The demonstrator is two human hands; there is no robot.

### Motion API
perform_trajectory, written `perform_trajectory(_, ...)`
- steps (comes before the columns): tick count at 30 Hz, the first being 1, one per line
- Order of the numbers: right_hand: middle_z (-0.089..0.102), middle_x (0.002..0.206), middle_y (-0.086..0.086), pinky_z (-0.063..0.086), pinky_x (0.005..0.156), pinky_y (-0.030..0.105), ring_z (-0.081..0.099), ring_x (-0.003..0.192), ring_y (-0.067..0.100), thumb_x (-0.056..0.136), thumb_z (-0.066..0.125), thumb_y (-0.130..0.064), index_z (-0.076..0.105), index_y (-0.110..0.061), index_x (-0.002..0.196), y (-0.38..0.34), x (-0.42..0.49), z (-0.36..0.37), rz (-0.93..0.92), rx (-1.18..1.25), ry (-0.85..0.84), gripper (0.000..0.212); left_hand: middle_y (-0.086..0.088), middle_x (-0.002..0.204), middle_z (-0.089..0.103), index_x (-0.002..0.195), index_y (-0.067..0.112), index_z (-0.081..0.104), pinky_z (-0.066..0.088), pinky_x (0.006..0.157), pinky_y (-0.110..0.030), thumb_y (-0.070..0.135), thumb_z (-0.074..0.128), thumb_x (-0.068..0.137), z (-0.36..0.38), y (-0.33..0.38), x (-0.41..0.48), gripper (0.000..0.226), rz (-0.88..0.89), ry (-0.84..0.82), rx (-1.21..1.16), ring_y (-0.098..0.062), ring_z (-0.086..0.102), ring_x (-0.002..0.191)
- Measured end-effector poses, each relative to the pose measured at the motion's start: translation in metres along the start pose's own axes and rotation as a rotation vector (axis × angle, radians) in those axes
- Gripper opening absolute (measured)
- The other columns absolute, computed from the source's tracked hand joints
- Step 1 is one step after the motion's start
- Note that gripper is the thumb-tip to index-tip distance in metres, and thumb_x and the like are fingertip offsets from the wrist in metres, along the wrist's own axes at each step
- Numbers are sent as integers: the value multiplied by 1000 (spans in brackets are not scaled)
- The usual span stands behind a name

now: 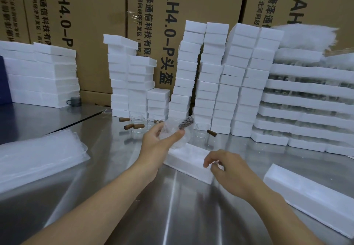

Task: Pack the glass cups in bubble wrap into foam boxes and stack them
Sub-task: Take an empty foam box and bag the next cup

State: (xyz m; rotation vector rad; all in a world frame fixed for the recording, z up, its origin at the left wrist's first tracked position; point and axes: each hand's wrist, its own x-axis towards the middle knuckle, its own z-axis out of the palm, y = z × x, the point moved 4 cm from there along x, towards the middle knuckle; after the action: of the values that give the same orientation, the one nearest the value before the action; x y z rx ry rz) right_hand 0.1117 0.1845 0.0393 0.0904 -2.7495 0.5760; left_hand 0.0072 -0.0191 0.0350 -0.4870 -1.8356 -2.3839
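While left hand [158, 141] grips a bubble-wrapped glass cup [172, 130] at 11 o'clock of the foam box [184, 165], likely for insertion, right hand [227, 170] curls at its 4 o'clock rim, grasp indeterminate.

Landmark: long foam box [188, 169], lying on the bench [172, 212].
- Your left grip [158, 144] holds a bubble-wrapped glass cup [177, 130] just above the box's far end, thumb and fingers pinching the wrap.
- Your right grip [229, 170] is at the box's near right corner, fingers curled. Contact unclear.
- Right of the box: a second long foam piece [310, 200].
- Left of it: a pile of bubble wrap sheets [38, 158].
- Behind it: bare glass cups [138, 127] with brown handles, then the foam box stacks [210, 82].
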Motion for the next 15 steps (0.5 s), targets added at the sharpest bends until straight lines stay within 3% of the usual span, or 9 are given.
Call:
perform_trajectory(1, 67, 103, -13, 42, 81, 18, 57, 97, 1, 94, 54, -22, 69, -37, 89, -1, -1, 1, -5, 24, 2, 21, 29, 120, 60, 139, 38, 60, 42, 101, -24, 45, 94, 78, 0, 1, 0, 70, 17, -3, 39, 2, 57, 115)
perform_trajectory(3, 64, 99, -15, 43, 81, 20, 56, 96, -2, 88, 60, -36, 65, -35, 87, -2, -1, 2, -13, 49, 3, 6, 40, 111, 54, 125, 45, 60, 40, 88, -13, 45, 94, 78, 0, 3, 0, 57, 63, -13, 122, 14, 52, 105)
perform_trajectory(5, 60, 102, -16, 42, 81, 22, 54, 98, -1, 87, 66, -41, 62, -34, 89, -1, -2, 4, -13, 27, -15, 8, 40, 112, 54, 121, 46, 61, 37, 82, -9, 45, 94, 79, 0, 4, 1, 54, 93, -36, 274, 12, 53, 105)
perform_trajectory(8, 57, 103, -16, 40, 77, 19, 52, 95, 0, 86, 69, -39, 58, -34, 90, -1, -1, 6, -20, 2, -30, 13, 24, 134, 60, 143, 45, 60, 41, 98, -22, 47, 93, 79, -2, 4, 0, 72, 169, -120, 530, 0, 51, 125)
perform_trajectory(10, 57, 101, -15, 39, 76, 20, 52, 92, 0, 86, 70, -38, 57, -34, 89, -1, -1, 5, -31, -2, -31, 14, 25, 141, 59, 144, 52, 57, 41, 106, -28, 54, 90, 81, -1, 0, -3, 71, 217, -202, 681, 1, 50, 128)
perform_trajectory(15, 61, 101, -13, 45, 81, 23, 54, 93, 3, 85, 71, -37, 58, -34, 86, -2, -1, 3, -37, 4, -25, 14, 25, 146, 59, 147, 56, 50, 41, 102, -26, 77, 72, 79, -2, -5, -7, 74, 293, -262, 943, 1, 52, 129)
